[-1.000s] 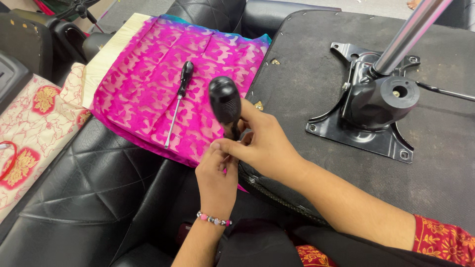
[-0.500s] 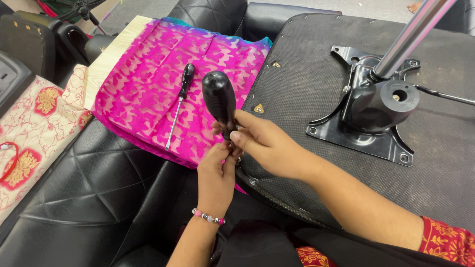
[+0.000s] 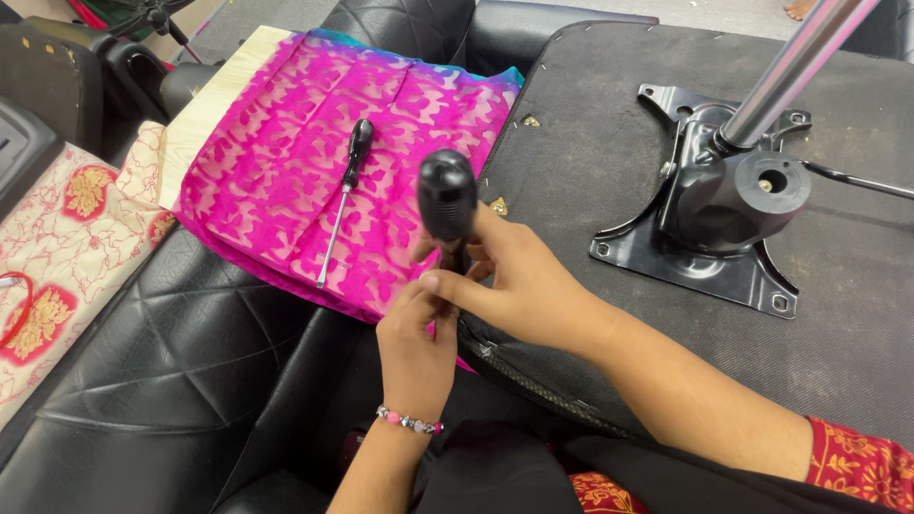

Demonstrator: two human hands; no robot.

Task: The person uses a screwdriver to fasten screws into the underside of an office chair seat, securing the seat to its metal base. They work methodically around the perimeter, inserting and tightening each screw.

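Note:
A tool with a bulbous black handle (image 3: 447,195) stands upright at the left edge of an upturned chair seat (image 3: 590,143). My right hand (image 3: 524,286) wraps its shaft just below the handle. From below, my left hand (image 3: 419,343), with a bead bracelet on the wrist, pinches the lower shaft, and the two hands touch. The tool's tip is hidden behind my fingers. A slim screwdriver with a black handle (image 3: 343,195) lies loose on a folded pink patterned cloth (image 3: 276,181) to the left.
A black metal chair mechanism plate (image 3: 705,247) with a shiny gas cylinder (image 3: 790,67) is bolted on the seat underside. Black quilted cushions (image 3: 171,381) lie at lower left, and a cream and red printed cloth (image 3: 57,247) at far left.
The black handle has swung slightly rightward and more upright. Both hands keep their hold on the shaft at the seat's edge.

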